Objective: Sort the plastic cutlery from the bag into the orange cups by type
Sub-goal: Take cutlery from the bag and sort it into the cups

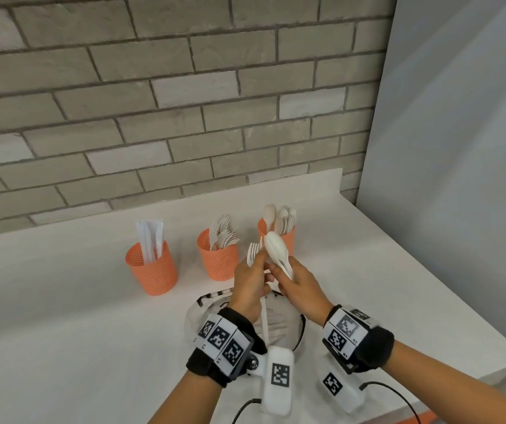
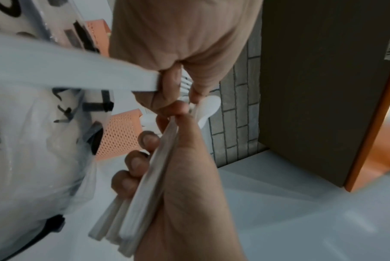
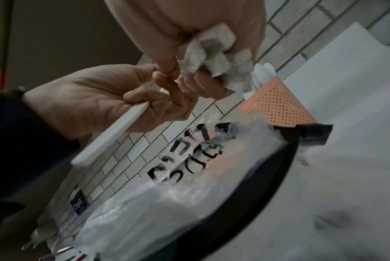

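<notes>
Three orange mesh cups stand in a row by the wall: the left cup (image 1: 152, 267) has wrapped knives, the middle cup (image 1: 218, 255) forks, the right cup (image 1: 276, 237) spoons. My left hand (image 1: 250, 280) grips one white fork (image 1: 253, 254), tines up, its handle (image 2: 66, 70) pointing back toward me. My right hand (image 1: 297, 286) grips a bundle of white spoons (image 1: 276, 249), bowls up, in front of the right cup. The two hands touch above the clear printed bag (image 1: 279, 325). The spoon handles (image 2: 142, 194) fan out of my right fist (image 3: 178, 26).
The white counter (image 1: 61, 316) ends at a brick wall (image 1: 153, 102) behind the cups and a grey panel (image 1: 459, 148) at the right. Its front right edge (image 1: 490, 347) runs diagonally. Black cables (image 1: 398, 393) trail by my right forearm.
</notes>
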`<state>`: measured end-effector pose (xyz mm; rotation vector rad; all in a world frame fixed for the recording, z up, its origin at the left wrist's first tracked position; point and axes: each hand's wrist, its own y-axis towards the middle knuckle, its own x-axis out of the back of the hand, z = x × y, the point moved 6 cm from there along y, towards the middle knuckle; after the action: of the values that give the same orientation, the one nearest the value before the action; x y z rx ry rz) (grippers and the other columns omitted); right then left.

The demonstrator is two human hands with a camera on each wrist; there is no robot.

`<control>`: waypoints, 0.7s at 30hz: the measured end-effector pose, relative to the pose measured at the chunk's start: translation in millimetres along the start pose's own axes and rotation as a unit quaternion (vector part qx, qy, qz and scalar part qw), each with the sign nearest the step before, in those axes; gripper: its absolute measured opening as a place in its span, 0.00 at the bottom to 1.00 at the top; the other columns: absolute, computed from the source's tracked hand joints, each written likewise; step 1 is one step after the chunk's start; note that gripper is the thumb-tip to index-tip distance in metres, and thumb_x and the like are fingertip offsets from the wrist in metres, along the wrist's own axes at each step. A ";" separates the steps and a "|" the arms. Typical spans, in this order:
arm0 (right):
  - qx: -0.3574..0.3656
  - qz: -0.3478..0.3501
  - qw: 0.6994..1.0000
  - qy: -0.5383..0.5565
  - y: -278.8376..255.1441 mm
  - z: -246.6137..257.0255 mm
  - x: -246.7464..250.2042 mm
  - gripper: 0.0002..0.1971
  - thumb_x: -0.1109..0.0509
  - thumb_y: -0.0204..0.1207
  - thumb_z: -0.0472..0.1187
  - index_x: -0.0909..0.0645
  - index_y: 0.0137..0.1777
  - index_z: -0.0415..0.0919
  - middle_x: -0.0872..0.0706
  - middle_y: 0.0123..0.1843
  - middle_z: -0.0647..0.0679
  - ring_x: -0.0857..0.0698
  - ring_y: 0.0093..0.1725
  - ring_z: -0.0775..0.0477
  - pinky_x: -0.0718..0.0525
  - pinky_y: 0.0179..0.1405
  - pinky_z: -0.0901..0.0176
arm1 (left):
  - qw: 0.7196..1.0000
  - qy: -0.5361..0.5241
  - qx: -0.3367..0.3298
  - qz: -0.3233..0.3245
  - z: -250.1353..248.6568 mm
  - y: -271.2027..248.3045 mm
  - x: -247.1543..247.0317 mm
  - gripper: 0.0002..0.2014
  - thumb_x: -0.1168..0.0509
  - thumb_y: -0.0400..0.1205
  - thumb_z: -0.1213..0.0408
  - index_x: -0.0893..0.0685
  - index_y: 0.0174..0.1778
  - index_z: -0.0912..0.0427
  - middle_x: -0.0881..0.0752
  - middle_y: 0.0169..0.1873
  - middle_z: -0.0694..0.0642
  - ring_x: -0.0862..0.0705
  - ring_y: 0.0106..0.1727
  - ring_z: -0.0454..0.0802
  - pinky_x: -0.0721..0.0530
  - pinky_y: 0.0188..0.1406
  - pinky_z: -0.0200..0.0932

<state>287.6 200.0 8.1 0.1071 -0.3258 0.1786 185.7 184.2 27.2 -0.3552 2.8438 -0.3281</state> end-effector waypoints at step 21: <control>-0.164 0.209 0.910 0.318 -12.5 9.7 -2.8 0.29 0.58 0.76 0.67 0.26 0.41 0.45 0.39 0.14 0.56 0.42 0.11 0.61 0.41 0.12 0.71 | 0.989 0.095 -0.084 0.074 -27.8 4.3 8.1 0.07 0.32 0.78 0.56 0.18 0.43 0.57 0.34 0.21 0.49 0.40 0.14 0.38 0.42 0.11 0.31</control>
<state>284.4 186.0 15.4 -0.3563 0.2836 0.5648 169.4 191.4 50.4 -0.1494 3.0723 -0.0983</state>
